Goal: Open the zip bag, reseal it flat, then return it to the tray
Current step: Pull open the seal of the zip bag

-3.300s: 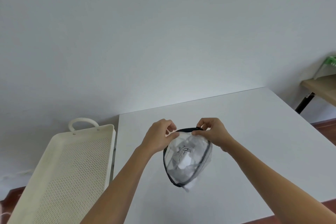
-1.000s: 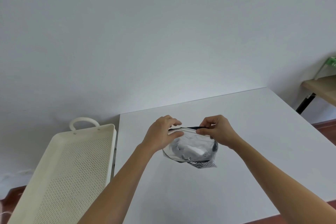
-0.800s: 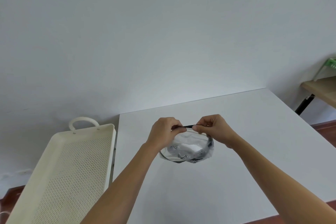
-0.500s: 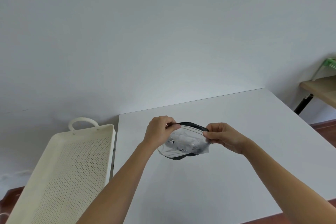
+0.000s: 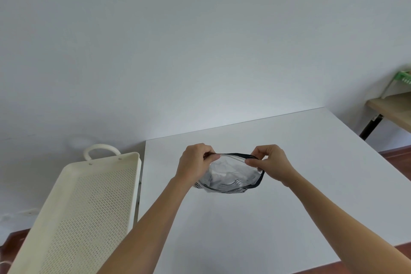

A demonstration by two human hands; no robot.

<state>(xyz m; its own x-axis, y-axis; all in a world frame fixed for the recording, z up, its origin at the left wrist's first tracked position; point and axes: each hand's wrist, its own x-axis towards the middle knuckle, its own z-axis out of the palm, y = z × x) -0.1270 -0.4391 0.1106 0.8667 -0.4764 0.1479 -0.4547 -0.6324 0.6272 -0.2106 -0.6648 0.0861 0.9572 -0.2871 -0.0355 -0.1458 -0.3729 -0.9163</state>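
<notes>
Zip bag [image 5: 231, 177]: clear plastic pouch with dark edging and a black-and-white striped patch along its lower edge; pale crumpled contents inside, not identifiable. Held above the white table [image 5: 289, 196], near the table's far left part, top edge uppermost and bowed upward between the two grips.

Left hand [image 5: 194, 163]: pinched closed on the bag's top edge at its left end, thumb against fingers.

Right hand [image 5: 270, 162]: pinched closed on the same top edge at its right end. The two hands stand apart, the bag's width between them.

Tray [image 5: 73, 213]: cream perforated tray with a loop handle at its far end, standing just beside the table's left edge, separate from the bag.

Wooden shelf [image 5: 393, 109]: far right, against the wall.
</notes>
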